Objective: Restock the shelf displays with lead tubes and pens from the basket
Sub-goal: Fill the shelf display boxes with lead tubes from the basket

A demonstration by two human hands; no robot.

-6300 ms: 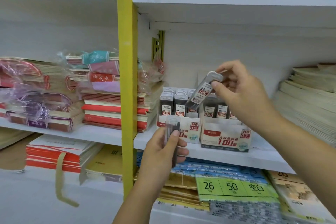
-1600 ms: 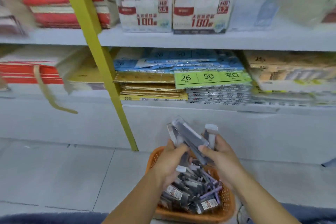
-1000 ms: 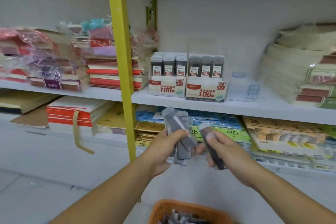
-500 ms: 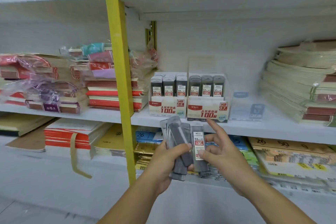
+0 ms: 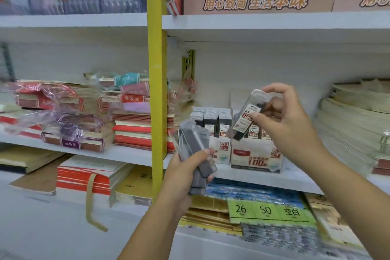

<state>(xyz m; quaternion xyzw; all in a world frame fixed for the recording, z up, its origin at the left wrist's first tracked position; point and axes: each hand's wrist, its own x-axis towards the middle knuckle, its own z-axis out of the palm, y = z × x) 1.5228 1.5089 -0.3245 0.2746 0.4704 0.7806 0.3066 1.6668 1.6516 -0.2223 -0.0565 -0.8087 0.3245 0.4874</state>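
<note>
Stacks of wrapped notebooks lay on the left of the white shelf, beside a yellow upright post. Right of the post, the left hand was closed around a bunch of grey lead tubes, held in front of the shelf edge. Behind it stood a display box marked HB 0.5, filled with upright tubes, and just beside it another marked 0.7. Above that box, the right hand pinched 1 tilted lead tube between thumb and fingers. Pale booklets were piled at the far right.
</note>
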